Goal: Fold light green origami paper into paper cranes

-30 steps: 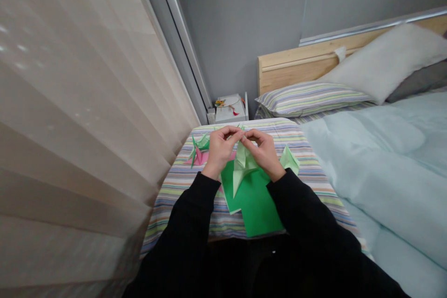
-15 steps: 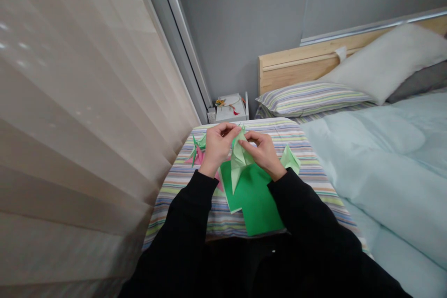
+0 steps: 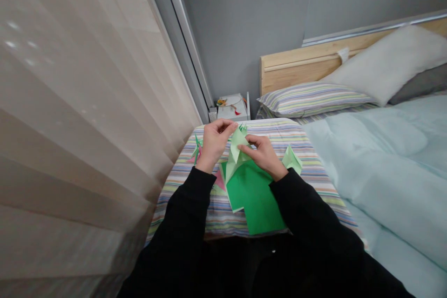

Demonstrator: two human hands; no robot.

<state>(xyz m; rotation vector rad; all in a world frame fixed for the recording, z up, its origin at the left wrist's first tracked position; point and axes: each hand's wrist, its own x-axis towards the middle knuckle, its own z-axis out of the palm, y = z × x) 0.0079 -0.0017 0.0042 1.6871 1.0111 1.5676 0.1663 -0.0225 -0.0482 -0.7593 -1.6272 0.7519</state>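
Between my two hands is a light green folded paper (image 3: 236, 151), held up above the table with a long point hanging down to the left. My left hand (image 3: 216, 140) pinches its upper tip between thumb and fingers. Lower on its right side, my right hand (image 3: 262, 152) grips it with thumb and index finger. Below lie dark green paper sheets (image 3: 260, 198), partly overlapping. Pink folded paper (image 3: 220, 180) shows beside my left wrist, partly hidden. To the right of my right hand stands another light green folded paper (image 3: 292, 160).
A striped cloth (image 3: 185, 191) covers the table. Green and pink folded pieces (image 3: 196, 149) lie left of my left hand. Behind the table, a small white stand (image 3: 230, 106) bears small items. A curtain (image 3: 104, 102) hangs left; a bed with a pale blue quilt (image 3: 384, 149) is right.
The light green paper has tilted, its lower point swinging left. My left hand has shifted slightly left, still pinching the top; my right hand stays at the paper's side.
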